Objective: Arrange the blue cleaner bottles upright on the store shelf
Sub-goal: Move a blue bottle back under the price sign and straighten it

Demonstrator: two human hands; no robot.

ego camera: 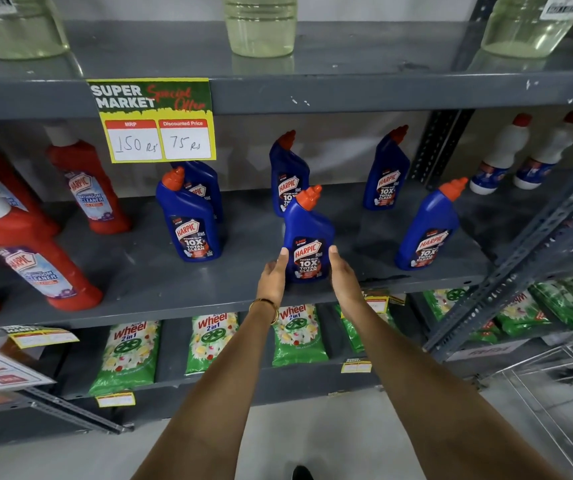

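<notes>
Several blue cleaner bottles with orange-red caps stand upright on the grey shelf (pixel 146 271). One blue bottle (pixel 307 237) stands near the front edge in the middle, and both my hands hold its lower sides: my left hand (pixel 274 275) on its left, my right hand (pixel 342 275) on its right. Another blue bottle (pixel 189 220) stands at the front left with one behind it (pixel 205 188). Two more stand at the back (pixel 288 171) (pixel 387 174), and one at the front right (pixel 428 230).
Red bathroom cleaner bottles (pixel 94 188) (pixel 32 258) fill the shelf's left part. White bottles (pixel 499 157) stand at the far right behind a slanted metal upright (pixel 527 251). A price sign (pixel 155 119) hangs from the shelf above. Green detergent packs (pixel 127 355) lie on the shelf below.
</notes>
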